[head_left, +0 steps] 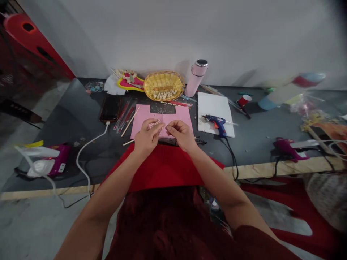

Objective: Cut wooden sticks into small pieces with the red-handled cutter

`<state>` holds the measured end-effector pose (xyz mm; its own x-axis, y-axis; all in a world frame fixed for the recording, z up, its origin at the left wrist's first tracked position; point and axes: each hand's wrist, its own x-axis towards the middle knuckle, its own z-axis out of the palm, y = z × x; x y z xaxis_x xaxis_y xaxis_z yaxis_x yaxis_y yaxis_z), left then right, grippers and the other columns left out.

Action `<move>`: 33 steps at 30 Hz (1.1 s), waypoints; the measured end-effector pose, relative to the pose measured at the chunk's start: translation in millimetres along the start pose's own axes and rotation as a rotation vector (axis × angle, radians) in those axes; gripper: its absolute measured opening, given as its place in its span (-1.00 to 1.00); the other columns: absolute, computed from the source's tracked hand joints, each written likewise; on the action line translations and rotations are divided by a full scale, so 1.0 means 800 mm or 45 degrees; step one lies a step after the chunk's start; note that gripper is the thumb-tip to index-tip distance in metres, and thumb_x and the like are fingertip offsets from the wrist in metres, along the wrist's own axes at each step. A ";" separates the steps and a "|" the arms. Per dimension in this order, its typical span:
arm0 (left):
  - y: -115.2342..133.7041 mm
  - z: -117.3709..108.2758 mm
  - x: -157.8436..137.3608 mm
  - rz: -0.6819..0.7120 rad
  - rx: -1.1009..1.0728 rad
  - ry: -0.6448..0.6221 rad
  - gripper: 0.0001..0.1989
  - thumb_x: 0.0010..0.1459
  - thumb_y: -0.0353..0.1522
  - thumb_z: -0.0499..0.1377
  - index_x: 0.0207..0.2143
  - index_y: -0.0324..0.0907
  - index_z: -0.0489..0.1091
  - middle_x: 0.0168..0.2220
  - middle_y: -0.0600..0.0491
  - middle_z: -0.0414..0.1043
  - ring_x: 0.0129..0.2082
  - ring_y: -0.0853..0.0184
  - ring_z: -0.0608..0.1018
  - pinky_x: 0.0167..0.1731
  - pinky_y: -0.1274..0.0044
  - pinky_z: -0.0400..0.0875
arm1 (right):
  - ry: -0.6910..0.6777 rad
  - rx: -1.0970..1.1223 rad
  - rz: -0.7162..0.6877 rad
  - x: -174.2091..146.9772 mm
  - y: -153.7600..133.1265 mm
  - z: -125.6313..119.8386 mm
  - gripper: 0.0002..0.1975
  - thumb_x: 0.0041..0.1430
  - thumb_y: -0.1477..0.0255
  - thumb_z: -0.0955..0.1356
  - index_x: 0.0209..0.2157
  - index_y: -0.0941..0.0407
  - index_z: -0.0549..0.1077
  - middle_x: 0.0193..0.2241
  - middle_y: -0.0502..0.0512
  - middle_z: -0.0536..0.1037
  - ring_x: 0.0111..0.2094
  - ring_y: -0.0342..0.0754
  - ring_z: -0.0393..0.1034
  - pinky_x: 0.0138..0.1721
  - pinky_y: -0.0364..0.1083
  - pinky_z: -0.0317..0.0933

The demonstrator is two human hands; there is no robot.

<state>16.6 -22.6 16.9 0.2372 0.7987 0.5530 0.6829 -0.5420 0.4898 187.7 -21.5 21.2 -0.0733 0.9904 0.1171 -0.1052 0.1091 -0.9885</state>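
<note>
My left hand is closed around a small cluster of pale pinkish beads or tiny flowers, partly covered by the fingers. Close beside it, my right hand has thumb and forefinger pinched together; whatever is between them is too small to make out. Both hands are just above a pink sheet that has a notch at its far edge. Under my wrists a red cloth hangs over the table's front edge. A thin wooden stick lies along the left side of the sheet.
Behind the sheet stand a wicker basket with small pale pieces and a pink bottle. A blue glue gun lies on a white pad. To the left are a phone with a white cable and a purple device.
</note>
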 end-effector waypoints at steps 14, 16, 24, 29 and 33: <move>0.010 0.004 0.005 0.078 -0.224 0.053 -0.85 0.20 -0.35 0.14 -0.23 -0.11 0.51 -0.20 0.03 0.49 -0.20 0.39 0.53 -0.17 0.51 0.47 | -0.001 0.079 -0.027 -0.015 0.008 0.006 -0.73 0.05 0.20 0.42 -0.37 0.09 0.35 -0.50 -0.08 0.39 -0.47 -0.21 0.28 -0.37 -0.15 0.26; 0.012 0.003 0.006 0.094 -0.241 0.066 -0.85 0.20 -0.36 0.15 -0.24 -0.12 0.51 -0.22 0.02 0.49 -0.20 0.38 0.53 -0.16 0.50 0.47 | -0.005 0.063 -0.021 -0.016 0.006 0.006 -0.71 0.03 0.18 0.42 -0.36 0.09 0.35 -0.50 -0.07 0.39 -0.47 -0.21 0.29 -0.37 -0.15 0.27; 0.013 -0.001 0.005 0.155 -0.195 0.094 -0.86 0.20 -0.36 0.15 -0.25 -0.11 0.51 -0.24 0.03 0.49 -0.22 0.39 0.54 -0.20 0.50 0.48 | 0.001 -0.019 -0.046 -0.021 0.003 0.006 -0.71 0.03 0.17 0.42 -0.42 0.10 0.38 -0.52 -0.06 0.39 -0.49 -0.20 0.29 -0.40 -0.15 0.29; 0.012 -0.002 0.004 0.200 -0.164 0.121 -0.86 0.18 -0.39 0.16 -0.22 -0.11 0.50 -0.22 0.03 0.49 -0.22 0.39 0.53 -0.18 0.52 0.47 | -0.030 -0.008 -0.087 -0.022 0.002 0.007 -0.77 0.08 0.23 0.40 -0.39 0.10 0.40 -0.51 -0.06 0.40 -0.49 -0.20 0.30 -0.40 -0.16 0.28; 0.011 -0.003 0.004 0.230 -0.155 0.126 -0.85 0.17 -0.40 0.18 -0.22 -0.11 0.50 -0.21 0.03 0.49 -0.21 0.39 0.53 -0.19 0.53 0.47 | -0.026 -0.025 -0.086 -0.024 0.001 0.007 -0.78 0.10 0.23 0.38 -0.38 0.10 0.40 -0.50 -0.05 0.40 -0.49 -0.20 0.30 -0.39 -0.15 0.28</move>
<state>21.5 -25.2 24.6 0.2753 0.6596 0.6994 0.5456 -0.7062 0.4512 183.3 -40.6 18.5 -0.0872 0.9788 0.1853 -0.0909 0.1774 -0.9799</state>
